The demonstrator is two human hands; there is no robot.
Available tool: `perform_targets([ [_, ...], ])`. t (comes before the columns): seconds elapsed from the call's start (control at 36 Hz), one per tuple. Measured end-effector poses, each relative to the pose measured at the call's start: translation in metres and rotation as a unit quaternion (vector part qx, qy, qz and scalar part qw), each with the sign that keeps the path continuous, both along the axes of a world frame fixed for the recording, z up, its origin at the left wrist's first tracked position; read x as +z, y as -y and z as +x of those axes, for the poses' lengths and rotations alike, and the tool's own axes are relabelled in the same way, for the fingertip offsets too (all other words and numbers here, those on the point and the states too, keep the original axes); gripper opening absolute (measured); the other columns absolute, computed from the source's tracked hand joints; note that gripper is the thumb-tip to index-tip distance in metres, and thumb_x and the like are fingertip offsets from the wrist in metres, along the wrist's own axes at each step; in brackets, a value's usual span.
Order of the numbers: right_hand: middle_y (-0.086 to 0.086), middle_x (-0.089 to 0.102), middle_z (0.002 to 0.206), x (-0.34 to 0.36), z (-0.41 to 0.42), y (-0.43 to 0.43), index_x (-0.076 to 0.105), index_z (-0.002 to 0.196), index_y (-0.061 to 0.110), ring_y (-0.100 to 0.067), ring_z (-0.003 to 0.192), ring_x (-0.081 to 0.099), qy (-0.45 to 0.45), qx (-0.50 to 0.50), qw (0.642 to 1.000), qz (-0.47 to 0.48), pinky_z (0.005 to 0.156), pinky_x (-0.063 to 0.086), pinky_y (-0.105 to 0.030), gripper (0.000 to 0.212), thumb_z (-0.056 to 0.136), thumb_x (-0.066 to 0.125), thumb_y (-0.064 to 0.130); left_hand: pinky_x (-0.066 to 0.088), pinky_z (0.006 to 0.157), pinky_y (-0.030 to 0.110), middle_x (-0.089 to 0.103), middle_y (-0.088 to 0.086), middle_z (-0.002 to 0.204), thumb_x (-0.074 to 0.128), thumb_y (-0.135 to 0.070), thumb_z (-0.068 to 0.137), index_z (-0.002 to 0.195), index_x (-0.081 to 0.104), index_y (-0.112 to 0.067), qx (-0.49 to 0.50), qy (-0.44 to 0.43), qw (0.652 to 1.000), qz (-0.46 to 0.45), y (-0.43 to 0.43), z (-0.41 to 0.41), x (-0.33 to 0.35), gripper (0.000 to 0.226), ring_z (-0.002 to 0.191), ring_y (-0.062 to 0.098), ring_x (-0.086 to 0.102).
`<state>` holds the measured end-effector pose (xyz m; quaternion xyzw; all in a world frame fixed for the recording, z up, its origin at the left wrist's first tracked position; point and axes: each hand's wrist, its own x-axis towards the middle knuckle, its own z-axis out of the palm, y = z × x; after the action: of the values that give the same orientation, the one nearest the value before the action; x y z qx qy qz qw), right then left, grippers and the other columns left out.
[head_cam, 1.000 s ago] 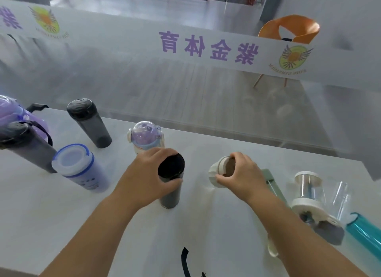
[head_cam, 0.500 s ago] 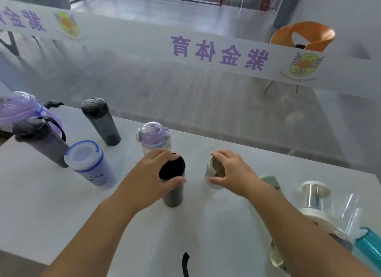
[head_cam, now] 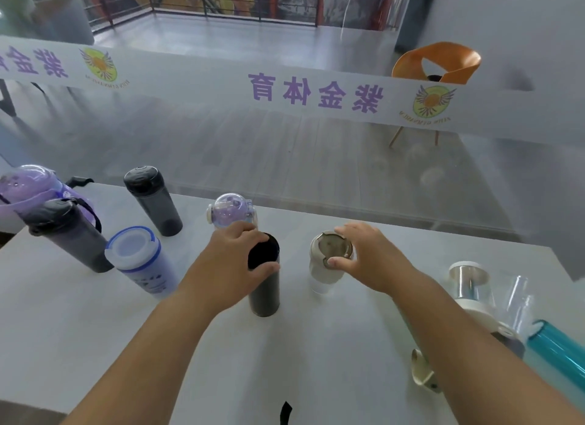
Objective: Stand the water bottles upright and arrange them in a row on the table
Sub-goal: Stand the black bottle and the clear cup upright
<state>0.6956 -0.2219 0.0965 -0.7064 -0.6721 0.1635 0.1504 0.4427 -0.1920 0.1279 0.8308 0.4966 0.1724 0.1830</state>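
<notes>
The table (head_cam: 95,345) looked smooth and matt — pale grey. The dark flask (head_cam: 264,290) had a dull finish; the white bottle (head_cam: 323,276) wore a brushed-metal lid. The teal bottle (head_cam: 557,352) was glossy, see-through plastic.

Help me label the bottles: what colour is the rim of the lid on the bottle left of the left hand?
Blue, around a translucent white lid; seen in the head view.

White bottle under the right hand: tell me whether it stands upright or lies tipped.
Upright: the white bottle stands on its base, lid facing up, right hand gripping its top.
</notes>
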Motion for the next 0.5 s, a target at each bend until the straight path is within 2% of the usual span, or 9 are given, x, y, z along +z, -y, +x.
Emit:
perform_targets([
  [0.11, 0.001, 0.051, 0.132, 0.007, 0.007, 0.035, 0.051, 0.128, 0.023, -0.021, 0.123, 0.044, 0.010, -0.045, 0.998, 0.038, 0.100, 0.040, -0.038, 0.053, 0.081, 0.066, 0.043, 0.039, 0.086, 0.027, 0.057, -0.003, 0.118, 0.068, -0.041, 0.077, 0.109, 0.062, -0.021, -0.017, 0.020, 0.998, 0.065, 0.012, 0.001, 0.014, 0.038, 0.108, 0.021, 0.046],
  [0.17, 0.001, 0.053, 0.131, 0.008, 0.010, 0.056, 0.052, 0.127, 0.022, -0.021, 0.120, 0.047, 0.018, -0.073, 0.997, 0.034, 0.100, 0.041, -0.040, 0.053, 0.081, 0.065, 0.045, 0.043, 0.081, 0.027, 0.061, -0.002, 0.110, 0.069, -0.040, 0.076, 0.105, 0.065, -0.018, -0.044, 0.032, 0.996, 0.077, 0.021, 0.003, 0.020, 0.037, 0.098, 0.020, 0.052],
  [0.25, 0.002, 0.056, 0.125, 0.006, 0.012, 0.089, 0.053, 0.123, 0.024, -0.018, 0.110, 0.052, 0.024, -0.107, 0.994, 0.005, 0.091, 0.045, -0.034, 0.049, 0.081, 0.063, 0.047, 0.051, 0.074, 0.028, 0.063, -0.008, 0.100, 0.067, -0.046, 0.076, 0.104, 0.064, -0.023, -0.078, 0.031, 0.996, 0.043, 0.039, 0.008, 0.023, 0.036, 0.083, 0.013, 0.057],
  [0.33, 0.005, 0.058, 0.121, 0.001, 0.015, 0.123, 0.054, 0.123, 0.026, -0.013, 0.104, 0.055, 0.019, -0.136, 0.990, -0.029, 0.083, 0.042, -0.028, 0.049, 0.081, 0.062, 0.050, 0.051, 0.071, 0.026, 0.060, -0.017, 0.097, 0.062, -0.053, 0.077, 0.103, 0.061, -0.031, -0.110, 0.013, 0.994, 0.009, 0.055, 0.014, 0.015, 0.034, 0.082, 0.005, 0.059],
  [0.5, 0.005, 0.059, 0.115, -0.009, 0.021, 0.181, 0.051, 0.124, 0.026, -0.011, 0.097, 0.055, 0.015, -0.172, 0.978, -0.113, 0.085, 0.049, -0.033, 0.049, 0.082, 0.061, 0.049, 0.047, 0.070, 0.023, 0.057, -0.020, 0.096, 0.056, -0.058, 0.079, 0.104, 0.056, -0.038, -0.173, -0.056, 0.982, -0.043, 0.080, 0.033, -0.013, 0.032, 0.077, 0.003, 0.055],
])
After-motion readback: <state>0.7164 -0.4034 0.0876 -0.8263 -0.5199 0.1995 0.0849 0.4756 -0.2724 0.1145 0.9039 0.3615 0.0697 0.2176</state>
